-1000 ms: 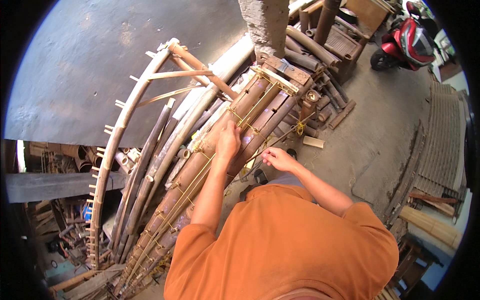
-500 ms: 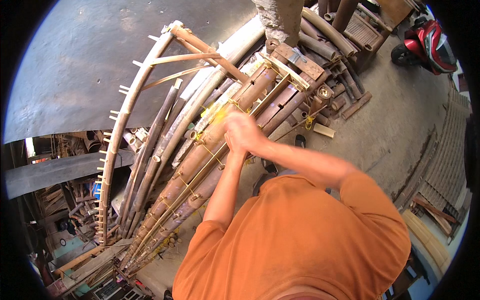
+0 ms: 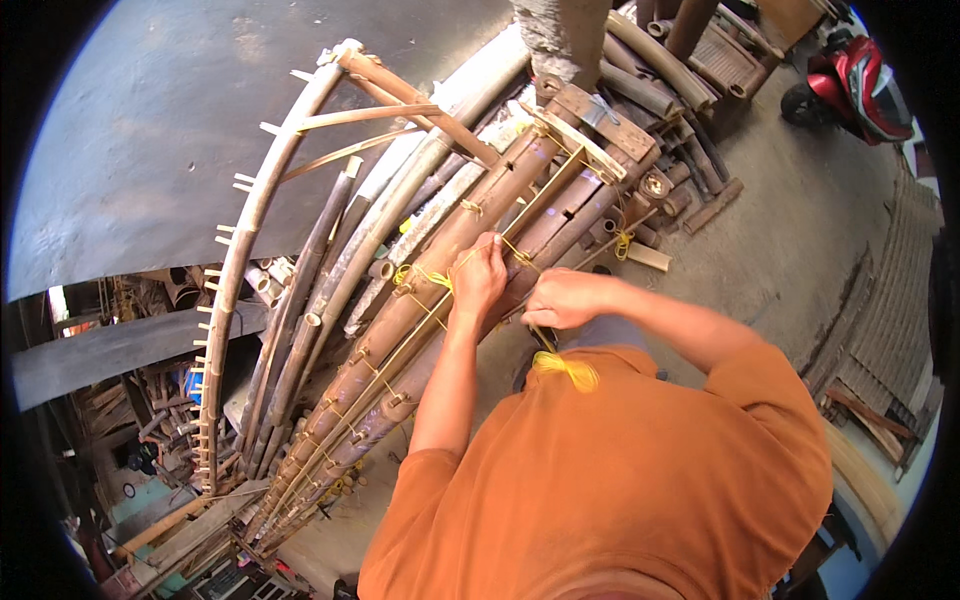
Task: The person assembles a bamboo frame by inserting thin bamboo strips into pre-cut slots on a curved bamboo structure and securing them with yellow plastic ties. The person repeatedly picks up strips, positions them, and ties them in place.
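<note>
My left hand [image 3: 481,276] rests on the nearer side of a long brown bamboo pole [image 3: 448,240], its fingertips pinched together around thin yellow cord [image 3: 518,252]. To its right, my right hand [image 3: 562,298] is closed in a fist on the same kind of cord. From under that fist hangs a loose yellow cord bundle [image 3: 567,370], in front of my orange shirt. A second brown pole [image 3: 570,215] runs alongside the first, with a thin strip between them. More yellow loops [image 3: 424,277] lie on the first pole, just left of my left hand.
A curved bamboo frame with short pegs [image 3: 232,255] stands at the left. Loose bamboo poles [image 3: 375,235] lean beyond the work. A wooden block [image 3: 605,122] sits at the poles' far end, beside a concrete post [image 3: 560,40]. A red motorbike [image 3: 862,85] stands far right.
My hands were together over the pole and have come apart. The right hand has moved right and nearer me, carrying the yellow bundle; the left stays on the pole.
</note>
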Motion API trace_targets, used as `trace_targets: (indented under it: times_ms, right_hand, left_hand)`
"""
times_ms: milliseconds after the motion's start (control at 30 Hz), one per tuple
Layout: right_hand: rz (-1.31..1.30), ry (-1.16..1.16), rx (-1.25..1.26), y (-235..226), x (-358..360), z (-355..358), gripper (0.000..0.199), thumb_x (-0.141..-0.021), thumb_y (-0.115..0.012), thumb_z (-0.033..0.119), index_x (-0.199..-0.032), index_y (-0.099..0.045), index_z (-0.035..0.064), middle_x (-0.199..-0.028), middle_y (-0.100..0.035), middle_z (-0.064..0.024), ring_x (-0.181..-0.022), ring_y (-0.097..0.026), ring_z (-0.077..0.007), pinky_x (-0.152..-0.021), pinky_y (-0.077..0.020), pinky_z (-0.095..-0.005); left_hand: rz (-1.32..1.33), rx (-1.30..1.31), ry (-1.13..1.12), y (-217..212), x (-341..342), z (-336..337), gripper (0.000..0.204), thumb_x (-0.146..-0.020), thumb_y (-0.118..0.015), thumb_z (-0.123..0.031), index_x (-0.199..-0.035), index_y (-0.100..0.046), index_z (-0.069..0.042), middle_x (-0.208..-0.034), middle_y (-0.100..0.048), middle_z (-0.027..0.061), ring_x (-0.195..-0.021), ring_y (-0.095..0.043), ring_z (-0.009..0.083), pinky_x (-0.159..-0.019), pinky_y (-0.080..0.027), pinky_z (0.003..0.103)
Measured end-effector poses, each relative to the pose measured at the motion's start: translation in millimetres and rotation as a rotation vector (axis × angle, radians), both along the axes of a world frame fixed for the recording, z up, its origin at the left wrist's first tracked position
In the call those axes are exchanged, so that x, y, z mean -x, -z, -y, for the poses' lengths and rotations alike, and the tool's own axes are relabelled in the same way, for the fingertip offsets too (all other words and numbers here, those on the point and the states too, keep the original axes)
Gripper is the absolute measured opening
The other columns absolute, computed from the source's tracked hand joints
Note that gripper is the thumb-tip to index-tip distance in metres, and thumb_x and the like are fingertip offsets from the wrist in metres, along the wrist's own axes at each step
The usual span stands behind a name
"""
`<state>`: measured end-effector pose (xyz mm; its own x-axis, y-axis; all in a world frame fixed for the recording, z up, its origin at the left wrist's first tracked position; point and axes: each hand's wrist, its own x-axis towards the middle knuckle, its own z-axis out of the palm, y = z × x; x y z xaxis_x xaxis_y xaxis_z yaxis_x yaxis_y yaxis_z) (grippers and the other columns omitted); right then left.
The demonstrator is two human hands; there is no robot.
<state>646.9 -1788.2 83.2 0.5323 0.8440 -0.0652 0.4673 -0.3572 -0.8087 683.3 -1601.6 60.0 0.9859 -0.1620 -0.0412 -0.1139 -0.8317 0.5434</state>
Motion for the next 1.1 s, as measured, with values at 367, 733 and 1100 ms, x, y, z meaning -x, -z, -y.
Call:
trace_targets:
  times_ms: [367,733,1100]
  right_hand:
    - [0.080,0.156,-0.287,21,30,12,0.039,-0.088,-0.058,0.021,-0.054,-0.054,0.0034,-0.057,-0.055,-0.0163,-0.064,-0.056,-0.0334,-0.087,-0.0447,-0.0399]
    - [-0.009,0.192,-0.343,45,27,35,0.035,-0.083,-0.058,0.015,-0.052,-0.048,0.0025,-0.056,-0.051,-0.0178,-0.061,-0.052,-0.0363,-0.080,-0.0470,-0.0413]
    - [-0.181,0.389,-0.421,41,40,47,0.022,-0.082,-0.061,0.015,-0.066,-0.053,0.0027,-0.067,-0.056,-0.0127,-0.072,-0.057,-0.0304,-0.074,-0.0462,-0.0406]
  left_hand:
    - [-0.236,0.575,-0.367,82,-148,-38,0.029,-0.094,-0.057,-0.023,-0.093,-0.070,0.003,-0.063,-0.060,0.0030,-0.058,-0.053,0.0114,-0.056,-0.041,0.027]
    - [0.094,0.013,-0.434,73,-134,-33,0.028,-0.092,-0.059,-0.026,-0.093,-0.074,-0.002,-0.076,-0.070,0.0176,-0.071,-0.067,0.0249,-0.072,-0.050,0.039]
    - [-0.132,-0.272,-0.146,34,-179,-50,0.042,-0.092,-0.062,-0.032,-0.100,-0.067,0.009,-0.083,-0.071,0.0212,-0.075,-0.070,0.0338,-0.082,-0.052,0.043]
